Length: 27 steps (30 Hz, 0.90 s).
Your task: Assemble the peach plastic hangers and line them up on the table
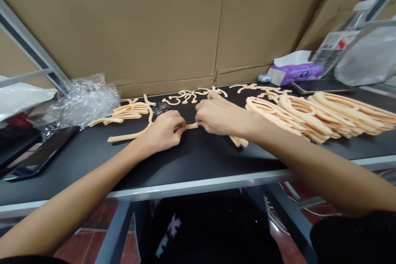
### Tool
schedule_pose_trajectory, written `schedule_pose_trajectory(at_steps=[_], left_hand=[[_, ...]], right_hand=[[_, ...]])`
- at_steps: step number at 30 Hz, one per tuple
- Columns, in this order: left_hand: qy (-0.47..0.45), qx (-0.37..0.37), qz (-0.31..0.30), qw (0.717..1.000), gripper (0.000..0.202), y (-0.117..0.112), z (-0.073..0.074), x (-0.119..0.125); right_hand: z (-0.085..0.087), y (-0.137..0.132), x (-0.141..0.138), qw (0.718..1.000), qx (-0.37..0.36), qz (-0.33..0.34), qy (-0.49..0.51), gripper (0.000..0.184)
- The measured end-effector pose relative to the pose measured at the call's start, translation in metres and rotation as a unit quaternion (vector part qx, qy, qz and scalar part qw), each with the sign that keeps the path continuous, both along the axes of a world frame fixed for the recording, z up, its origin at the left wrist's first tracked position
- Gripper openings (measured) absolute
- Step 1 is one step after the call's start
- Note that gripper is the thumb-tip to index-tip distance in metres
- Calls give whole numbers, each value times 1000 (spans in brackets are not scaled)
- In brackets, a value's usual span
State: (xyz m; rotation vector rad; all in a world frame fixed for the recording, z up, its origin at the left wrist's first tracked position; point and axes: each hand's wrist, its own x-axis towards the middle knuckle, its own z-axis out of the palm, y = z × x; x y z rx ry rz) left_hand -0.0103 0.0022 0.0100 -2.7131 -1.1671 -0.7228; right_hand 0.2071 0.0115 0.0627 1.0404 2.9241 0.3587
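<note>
My left hand (165, 130) and my right hand (216, 116) meet at the middle of a black table (192, 161). Both pinch the same thin peach-coloured plastic piece (131, 135), a long curved strip that runs left from my fingers and lies on the table. Only a short stretch of it shows between the two hands. Another peach piece (239, 141) sticks out from under my right wrist.
A stack of peach plastic rings (321, 115) fills the right side. Loose trimmed peach bits (185, 97) and a small pile (130, 110) lie at the back. Crumpled clear plastic (82, 103), a phone (43, 154), a tissue pack (293, 72) and a cardboard wall (173, 24) surround the table.
</note>
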Motion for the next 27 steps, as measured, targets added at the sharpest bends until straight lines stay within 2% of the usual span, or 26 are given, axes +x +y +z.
schedule_pose_trajectory(at_steps=[8, 14, 16, 18, 21, 24, 27], left_hand=[[18, 30, 8, 999, 18, 4, 2, -4], [-1, 84, 54, 995, 16, 11, 18, -20], [-15, 104, 72, 992, 13, 15, 23, -27], [-35, 125, 86, 988, 11, 17, 26, -33], [-68, 144, 104, 982, 10, 17, 30, -37], [-92, 156, 107, 978, 10, 12, 32, -31], [-93, 159, 93, 979, 11, 6, 29, -23]], right_hand=[[-3, 6, 2, 998, 18, -2, 52, 32], [-8, 17, 6, 977, 144, -6, 157, 31], [-6, 19, 9, 967, 158, -22, 197, 32], [-3, 19, 10, 964, 144, -38, 221, 34], [0, 13, 8, 969, 80, -69, 223, 35], [1, 8, 2, 967, 17, -134, 215, 42], [-1, 8, -1, 959, -2, -168, 230, 53]])
